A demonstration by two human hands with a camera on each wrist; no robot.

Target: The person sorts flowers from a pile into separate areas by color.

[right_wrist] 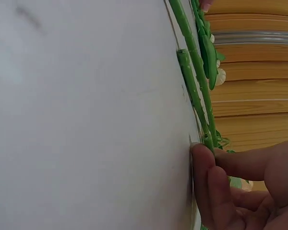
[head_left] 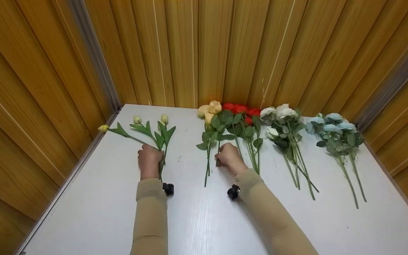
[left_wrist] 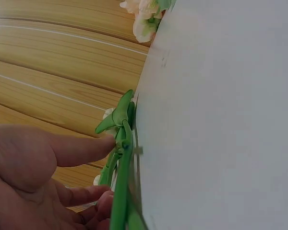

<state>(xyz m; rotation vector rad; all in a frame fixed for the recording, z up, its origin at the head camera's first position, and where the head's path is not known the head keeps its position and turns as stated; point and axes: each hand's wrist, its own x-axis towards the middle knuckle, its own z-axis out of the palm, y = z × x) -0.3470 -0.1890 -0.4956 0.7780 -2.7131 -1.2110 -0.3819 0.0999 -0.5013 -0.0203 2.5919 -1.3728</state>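
Three artificial tulips [head_left: 164,119], pale yellow with green leaves, lie fanned out on the left of the white table. My left hand [head_left: 150,157] is at their stems; the left wrist view shows the thumb against a green stem [left_wrist: 122,177] with fingers curled behind. My right hand [head_left: 231,157] pinches the lower end of a green stem [right_wrist: 209,140] between thumb and fingers, close to the tabletop. That stem runs up to the bunch of peach roses [head_left: 214,107]. Other peach rose stems [head_left: 207,166] lie just left of this hand.
Red roses [head_left: 240,108] lie beside the peach ones, partly behind my right hand. Further right are white roses [head_left: 285,112] and pale blue flowers [head_left: 332,127], stems toward me. Wood-patterned walls [head_left: 211,53] enclose the white table [head_left: 197,223] at the back and sides.
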